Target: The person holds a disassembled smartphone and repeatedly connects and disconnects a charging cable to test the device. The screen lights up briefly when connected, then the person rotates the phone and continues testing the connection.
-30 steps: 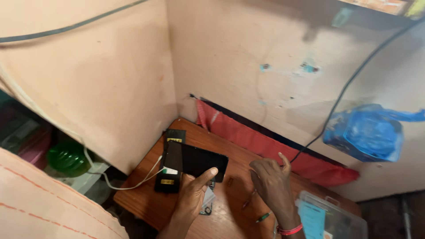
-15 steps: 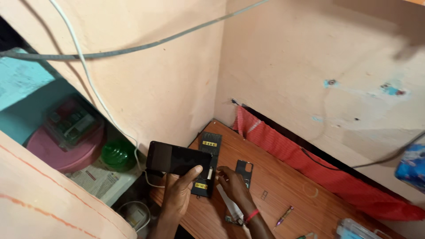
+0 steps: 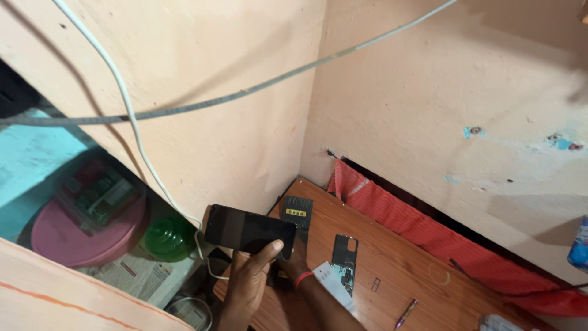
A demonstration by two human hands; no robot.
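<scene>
A black phone [image 3: 250, 230] is held up above the left end of the wooden surface [image 3: 392, 270], screen dark, gripped along its near edge by the left hand [image 3: 248, 279]. The right hand [image 3: 296, 265] lies behind it, mostly hidden; its grip cannot be told. Right of it lies an opened phone body [image 3: 344, 256].

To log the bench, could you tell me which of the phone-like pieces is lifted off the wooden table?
The dark-screened phone, held up in the left hand. The black battery unit and the opened phone body lie flat on the table.
</scene>
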